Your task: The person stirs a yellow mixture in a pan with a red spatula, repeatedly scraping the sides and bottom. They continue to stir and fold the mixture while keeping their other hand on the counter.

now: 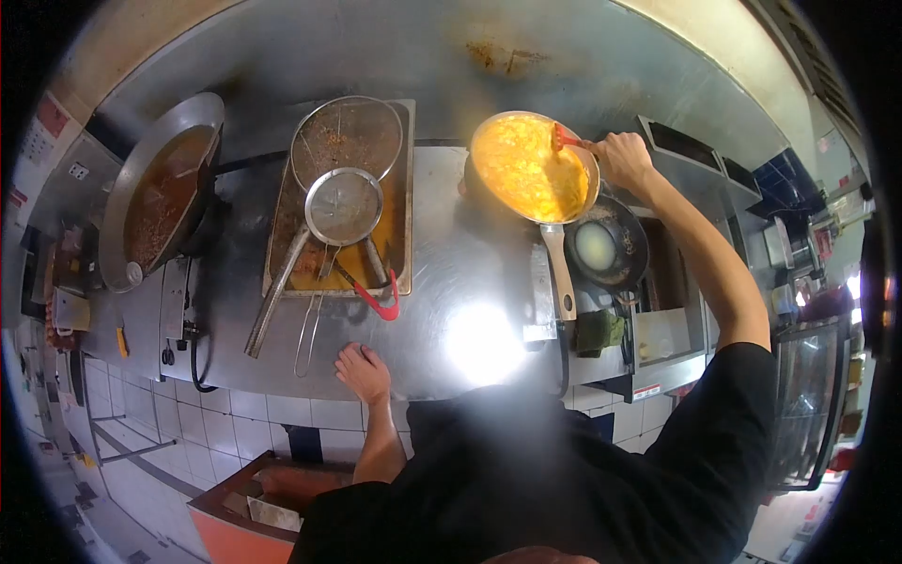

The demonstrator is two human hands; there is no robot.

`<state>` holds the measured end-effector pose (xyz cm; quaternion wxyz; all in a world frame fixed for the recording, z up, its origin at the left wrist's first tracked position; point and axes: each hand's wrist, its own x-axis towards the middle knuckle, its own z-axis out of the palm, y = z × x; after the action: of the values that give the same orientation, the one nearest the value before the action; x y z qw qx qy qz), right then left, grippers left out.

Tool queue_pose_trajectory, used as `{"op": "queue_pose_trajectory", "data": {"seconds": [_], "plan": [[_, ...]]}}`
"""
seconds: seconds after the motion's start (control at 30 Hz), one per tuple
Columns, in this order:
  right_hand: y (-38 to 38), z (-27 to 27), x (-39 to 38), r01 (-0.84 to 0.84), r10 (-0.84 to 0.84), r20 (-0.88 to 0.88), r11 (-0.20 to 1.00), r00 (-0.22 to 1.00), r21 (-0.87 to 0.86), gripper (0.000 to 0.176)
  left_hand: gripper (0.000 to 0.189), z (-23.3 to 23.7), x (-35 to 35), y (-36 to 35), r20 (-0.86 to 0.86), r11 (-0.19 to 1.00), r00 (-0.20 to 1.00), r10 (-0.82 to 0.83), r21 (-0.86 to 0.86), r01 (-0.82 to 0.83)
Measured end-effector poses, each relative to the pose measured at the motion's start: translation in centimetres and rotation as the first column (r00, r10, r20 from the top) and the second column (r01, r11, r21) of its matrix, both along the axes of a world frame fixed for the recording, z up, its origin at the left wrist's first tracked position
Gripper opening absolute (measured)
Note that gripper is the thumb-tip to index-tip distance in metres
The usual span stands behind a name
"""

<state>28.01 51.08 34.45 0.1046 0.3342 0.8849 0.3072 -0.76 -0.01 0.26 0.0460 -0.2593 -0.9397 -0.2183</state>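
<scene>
My right hand (622,158) is closed around the handle of a red spatula (562,137), whose blade reaches into a frying pan. Yellow, partly curdled egg (521,164) covers the inside of this frying pan (596,193). The pan's wooden-look handle (558,273) points towards me, with no hand on it. On the front part of the steel counter rests my left hand (364,373), holding nothing, its fingers slightly bent and apart. A strainer with a long metal handle (277,293) lies just left of and beyond it.
A black pan (628,273) with pale liquid sits right of the egg pan. At left stands a large wok (114,230) of brown food. A deep metal tray (407,211) carries strainers and red-handled tongs (381,308). A green cloth (599,332) lies near the front edge.
</scene>
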Motion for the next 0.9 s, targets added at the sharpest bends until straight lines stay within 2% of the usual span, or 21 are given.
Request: {"op": "queue_pose_trajectory", "data": {"seconds": [0.23, 0.3, 0.33, 0.4, 0.43, 0.6, 0.67, 0.7, 0.73, 0.8, 0.87, 0.9], "plan": [[2.4, 0.4, -3.7, -0.197, 0.188, 0.157, 0.979, 0.97, 0.049, 0.027, 0.026, 0.4, 0.1, -0.1, 0.014, 1.0, 1.0, 0.001, 0.0, -0.001], [2.1, 0.6, -4.9, -0.23, 0.221, 0.256, 0.973, 0.941, 0.004, 0.04, 0.026, 0.5, 0.1, -0.1, 0.027, 1.0, 1.0, 0.003, -0.022, -0.003], [1.6, 0.6, -5.2, -0.232, 0.223, 0.258, 0.973, 0.94, 0.005, 0.04, 0.026, 0.5, 0.1, 0.0, 0.025, 1.0, 1.0, 0.006, -0.011, -0.006], [0.3, 0.5, -5.3, -0.421, 0.415, 0.14, 0.907, 0.899, 0.017, 0.047, 0.026, 0.6, 0.0, 0.2, 0.021, 1.0, 1.0, 0.009, 0.004, -0.009], [0.1, 0.4, -5.4, -0.403, 0.401, 0.159, 0.915, 0.902, -0.019, 0.059, 0.026, 0.6, 0.1, 0.1, 0.016, 1.0, 1.0, 0.011, -0.007, -0.01], [-1.8, 2.5, -3.9, -0.357, 0.357, -0.007, 0.931, 0.934, -0.079, 0.07, 0.026, 0.5, -0.1, 0.1, 0.05, 1.0, 0.999, 0.016, -0.005, -0.016], [-3.6, 5.0, -3.3, -0.212, 0.208, -0.044, 0.97, 0.977, -0.119, 0.062, 0.026, 0.3, 0.0, -0.1, -0.001, 1.0, 1.0, 0.002, -0.002, -0.002], [-3.0, 5.6, -3.4, -0.143, 0.137, -0.051, 0.982, 0.989, -0.125, 0.05, 0.026, 0.3, 0.1, -0.1, 0.001, 1.0, 1.0, -0.005, -0.003, 0.005], [-3.1, 6.0, -2.7, -0.135, 0.13, -0.049, 0.983, 0.99, -0.126, 0.05, 0.026, 0.4, 0.1, 0.0, 0.002, 1.0, 1.0, -0.002, -0.004, 0.002], [-3.9, 8.0, -1.7, -0.031, 0.023, -0.048, 0.983, 0.999, -0.183, 0.037, 0.026, 0.3, 0.0, -0.1, 0.002, 1.0, 1.0, -0.003, -0.006, 0.003], [-3.7, 8.6, -0.8, -0.009, 0.002, -0.036, 0.98, 0.999, -0.198, 0.035, 0.026, -0.1, 0.0, -0.1, -0.009, 1.0, 1.0, 0.007, 0.002, -0.007], [-4.1, 9.3, -0.7, 0.034, -0.029, 0.026, 0.972, 0.999, -0.232, 0.032, 0.026, -0.2, 0.1, 0.0, -0.01, 1.0, 1.0, 0.002, 0.002, -0.002]]}}
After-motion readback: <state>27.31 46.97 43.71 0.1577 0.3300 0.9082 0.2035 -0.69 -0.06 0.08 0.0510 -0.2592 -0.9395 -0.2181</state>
